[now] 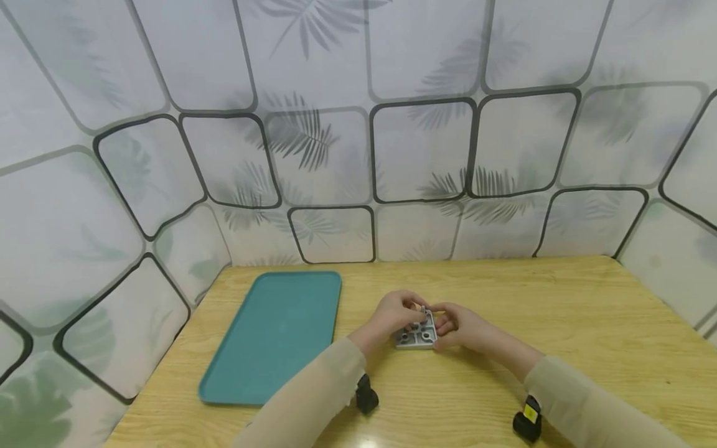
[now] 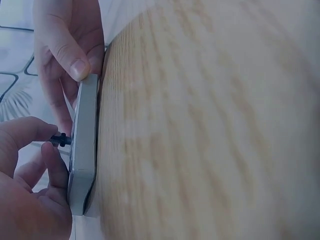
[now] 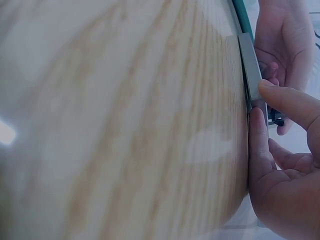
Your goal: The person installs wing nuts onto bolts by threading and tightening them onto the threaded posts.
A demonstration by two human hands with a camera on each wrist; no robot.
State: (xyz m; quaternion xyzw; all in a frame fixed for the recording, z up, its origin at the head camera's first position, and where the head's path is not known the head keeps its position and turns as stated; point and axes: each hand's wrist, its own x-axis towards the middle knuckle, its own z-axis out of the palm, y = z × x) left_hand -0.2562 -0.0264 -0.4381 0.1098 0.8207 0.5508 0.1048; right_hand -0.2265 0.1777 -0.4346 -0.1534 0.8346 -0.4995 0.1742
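A square grey metal-looking plate (image 1: 417, 341) with raised rings and ribs lies on the wooden table. My left hand (image 1: 392, 315) reaches over its left side, and thumb and finger pinch a small dark bolt-like piece (image 2: 61, 140) that stands out from the plate's upper face. From the other side my right hand (image 1: 466, 328) grips the plate's right edge, its thumb and fingers against the rim (image 3: 251, 67). Fingers cover part of the plate's far half in the head view. Whether the dark piece sits in a hole cannot be seen.
A teal rectangular tray (image 1: 274, 336) lies on the table (image 1: 560, 311) to the left of the plate. Behind the table hangs a patterned cloth wall (image 1: 420, 149), with side walls left and right. A black wrist device (image 1: 366, 395) hangs below each sleeve.
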